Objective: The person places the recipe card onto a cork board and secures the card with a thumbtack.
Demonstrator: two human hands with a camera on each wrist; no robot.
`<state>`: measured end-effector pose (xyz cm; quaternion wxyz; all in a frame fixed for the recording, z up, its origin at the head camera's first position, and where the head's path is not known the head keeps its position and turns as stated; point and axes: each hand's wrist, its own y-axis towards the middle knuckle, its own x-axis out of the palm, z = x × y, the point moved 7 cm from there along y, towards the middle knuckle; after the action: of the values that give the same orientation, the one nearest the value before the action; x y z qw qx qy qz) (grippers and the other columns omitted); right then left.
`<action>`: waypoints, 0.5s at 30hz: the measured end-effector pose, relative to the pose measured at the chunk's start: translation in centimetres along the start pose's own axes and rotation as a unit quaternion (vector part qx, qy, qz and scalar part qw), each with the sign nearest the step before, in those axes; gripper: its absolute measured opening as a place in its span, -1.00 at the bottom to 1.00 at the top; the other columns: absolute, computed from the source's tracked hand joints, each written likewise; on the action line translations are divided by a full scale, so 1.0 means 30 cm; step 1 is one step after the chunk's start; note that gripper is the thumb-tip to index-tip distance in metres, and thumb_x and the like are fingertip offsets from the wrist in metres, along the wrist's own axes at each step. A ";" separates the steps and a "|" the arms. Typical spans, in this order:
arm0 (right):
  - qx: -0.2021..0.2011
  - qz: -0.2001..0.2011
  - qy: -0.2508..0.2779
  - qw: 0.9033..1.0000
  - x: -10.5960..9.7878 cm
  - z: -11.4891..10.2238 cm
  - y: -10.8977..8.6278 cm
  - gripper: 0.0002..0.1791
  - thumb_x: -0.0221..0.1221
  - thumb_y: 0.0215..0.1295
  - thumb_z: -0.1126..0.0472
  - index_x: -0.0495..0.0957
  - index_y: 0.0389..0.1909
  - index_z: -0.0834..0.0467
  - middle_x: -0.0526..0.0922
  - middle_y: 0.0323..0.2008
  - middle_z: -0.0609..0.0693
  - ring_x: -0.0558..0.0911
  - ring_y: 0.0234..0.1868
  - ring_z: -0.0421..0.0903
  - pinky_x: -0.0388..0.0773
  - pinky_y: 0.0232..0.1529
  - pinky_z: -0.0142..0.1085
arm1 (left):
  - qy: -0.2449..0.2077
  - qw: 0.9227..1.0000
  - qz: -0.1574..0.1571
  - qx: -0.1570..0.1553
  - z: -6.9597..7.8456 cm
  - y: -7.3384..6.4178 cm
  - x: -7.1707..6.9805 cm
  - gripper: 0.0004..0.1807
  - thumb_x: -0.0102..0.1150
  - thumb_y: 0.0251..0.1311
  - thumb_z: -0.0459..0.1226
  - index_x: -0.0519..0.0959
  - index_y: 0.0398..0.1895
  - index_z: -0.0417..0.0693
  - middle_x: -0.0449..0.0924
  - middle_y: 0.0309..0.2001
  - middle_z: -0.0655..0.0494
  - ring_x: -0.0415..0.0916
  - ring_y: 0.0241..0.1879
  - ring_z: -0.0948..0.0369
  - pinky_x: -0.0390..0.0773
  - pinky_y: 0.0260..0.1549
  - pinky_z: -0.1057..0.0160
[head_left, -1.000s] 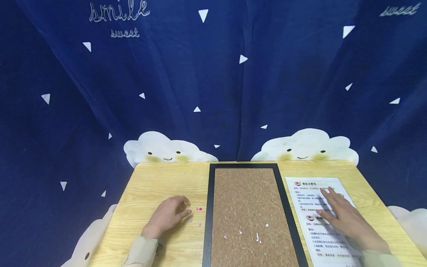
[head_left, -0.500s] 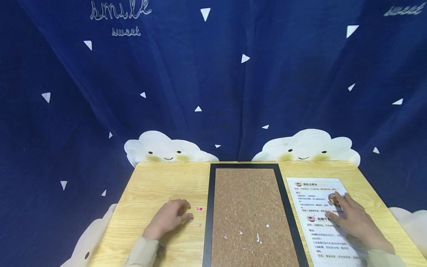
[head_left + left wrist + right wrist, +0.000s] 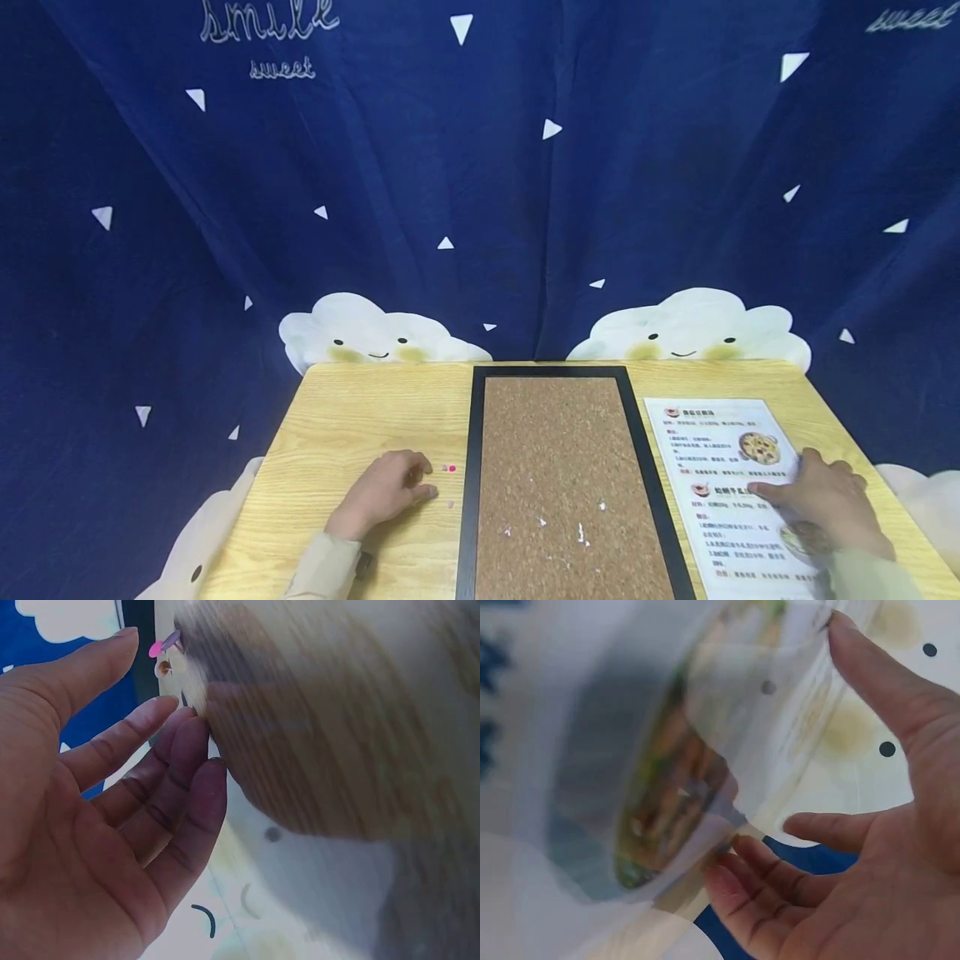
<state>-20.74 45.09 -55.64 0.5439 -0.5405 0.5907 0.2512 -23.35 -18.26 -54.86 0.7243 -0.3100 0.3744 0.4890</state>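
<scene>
My left hand (image 3: 378,493) hovers low over the wooden table, fingers loosely bent and holding nothing. Just beyond its fingertips lie small thumbtacks: a bright pink thumbtack (image 3: 452,468) and paler ones, such as a pale thumbtack (image 3: 451,504). The left wrist view shows a pink thumbtack (image 3: 156,649) beside a purple thumbtack (image 3: 172,640). My right hand (image 3: 825,500) is at the right edge of a glossy printed recipe sheet (image 3: 738,521). Its thumb reaches over the sheet in the head view, and the other fingers are bent at that edge. The sheet lies flat.
Between the hands lies a cork board (image 3: 555,450) in a black frame, with white torn scraps (image 3: 581,535) on its lower half. The wooden table (image 3: 375,408) ends at a dark blue curtain (image 3: 495,183) printed with clouds and triangles.
My right hand has moved right and slightly down across the sheet to its right edge, uncovering the upper food picture. My left hand has shifted very slightly right, covering a pale thumbtack.
</scene>
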 end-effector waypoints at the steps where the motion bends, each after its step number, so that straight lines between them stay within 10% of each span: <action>1: 0.004 -0.001 -0.001 1.000 -0.006 0.005 -0.001 0.38 0.46 -0.14 -0.51 0.22 0.19 0.66 0.44 -0.13 0.60 0.40 -0.07 0.56 0.41 -0.11 0.30 | 0.004 1.000 -0.001 0.003 0.002 0.001 0.002 -0.63 0.46 0.19 -0.02 0.73 -0.06 -0.03 0.66 -0.27 0.23 0.47 -0.32 0.34 0.54 -0.24 0.25; 15: 0.087 -0.038 0.035 0.995 -0.011 0.077 0.005 0.25 0.52 -0.16 -0.42 0.21 0.10 0.55 0.51 -0.18 0.48 0.55 -0.21 0.30 0.47 -0.18 0.18 | 0.008 1.000 -0.008 0.022 0.009 0.006 0.012 -0.93 0.44 0.19 -0.26 0.73 -0.29 0.04 0.58 -0.43 0.35 0.40 -0.43 0.38 0.44 -0.40 0.38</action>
<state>-20.07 47.30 -56.02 0.5773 -0.5218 0.6077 0.1589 -23.39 -17.81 -55.03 0.7320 -0.3009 0.3885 0.4719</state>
